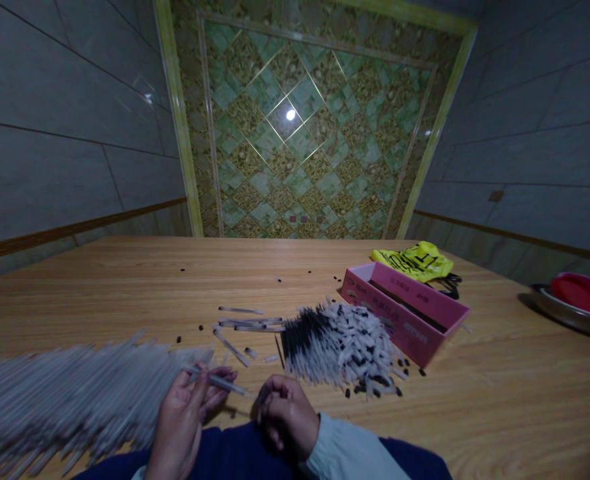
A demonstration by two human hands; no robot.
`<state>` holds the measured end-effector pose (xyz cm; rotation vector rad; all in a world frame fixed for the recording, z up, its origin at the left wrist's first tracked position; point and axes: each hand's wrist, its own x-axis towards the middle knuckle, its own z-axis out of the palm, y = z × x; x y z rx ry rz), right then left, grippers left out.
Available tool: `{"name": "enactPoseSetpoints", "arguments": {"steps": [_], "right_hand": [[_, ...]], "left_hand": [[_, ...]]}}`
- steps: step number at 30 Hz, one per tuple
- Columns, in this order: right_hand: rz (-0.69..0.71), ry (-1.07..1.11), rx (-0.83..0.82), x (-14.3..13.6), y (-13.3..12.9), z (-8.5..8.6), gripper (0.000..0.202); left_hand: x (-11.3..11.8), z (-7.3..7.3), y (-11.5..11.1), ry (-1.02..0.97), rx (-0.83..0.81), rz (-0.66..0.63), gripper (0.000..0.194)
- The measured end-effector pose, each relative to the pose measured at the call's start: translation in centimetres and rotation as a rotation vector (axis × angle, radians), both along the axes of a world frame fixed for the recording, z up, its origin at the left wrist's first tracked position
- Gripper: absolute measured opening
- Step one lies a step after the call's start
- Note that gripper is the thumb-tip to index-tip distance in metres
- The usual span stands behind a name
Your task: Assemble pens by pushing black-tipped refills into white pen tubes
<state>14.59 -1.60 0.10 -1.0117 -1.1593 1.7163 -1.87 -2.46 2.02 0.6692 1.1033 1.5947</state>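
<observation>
My left hand (187,407) holds a thin, clear pen-like tube (223,384) between thumb and fingers, its tip pointing right. Close to that tip is my right hand (287,410), fingers curled together; what they hold, if anything, is too small to tell. A wide heap of clear tubes (75,387) lies at the left, partly behind my left hand. Beyond my right hand sits a pile of short white and black pieces (359,340), with dark-tipped ones (302,343) along its left side. Several loose tubes (249,323) lie left of that pile.
An open pink box (407,310) stands behind the pile on the wooden table (175,300). A yellow bag (417,260) lies behind it. At the far right, a metal tray (575,319) holds a red item (582,293). Small black bits (179,340) are scattered about.
</observation>
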Motion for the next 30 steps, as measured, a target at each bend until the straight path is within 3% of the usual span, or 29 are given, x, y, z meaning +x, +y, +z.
{"name": "enactPoseSetpoints", "arguments": {"steps": [7,9,14,16,19,23,27,30], "right_hand": [[-0.049,-0.19,0.299,0.2,-0.3,0.1,0.027],[-0.041,-0.216,0.294,0.2,-0.4,-0.1,0.028],[-0.074,-0.15,0.262,0.1,-0.4,-0.4,0.028],[-0.022,-0.177,0.261,0.1,-0.5,-0.3,0.022],[0.095,-0.251,0.235,0.3,-0.6,-0.1,0.008],[0.2,-0.272,0.209,0.4,-0.9,0.1,0.006],[0.152,-0.255,0.181,0.3,-0.8,0.0,0.005],[0.061,-0.226,0.19,0.4,-0.5,0.1,0.004]], "left_hand": [[0.2,-0.1,0.0,0.013,-0.029,-0.068,0.042],[0.3,-0.1,-0.1,0.025,-0.044,-0.116,0.049],[0.9,-0.5,-0.3,0.057,-0.075,-0.406,0.057],[0.9,-0.6,-0.2,0.081,-0.052,-0.413,0.057],[-0.2,-0.3,0.0,0.157,-0.002,-0.198,0.059],[-3.4,0.7,0.0,0.458,-0.026,0.295,0.051],[-6.4,1.6,-0.5,1.203,-0.156,0.443,0.043],[-7.5,1.3,-0.7,1.46,-0.179,0.448,0.043]]}}
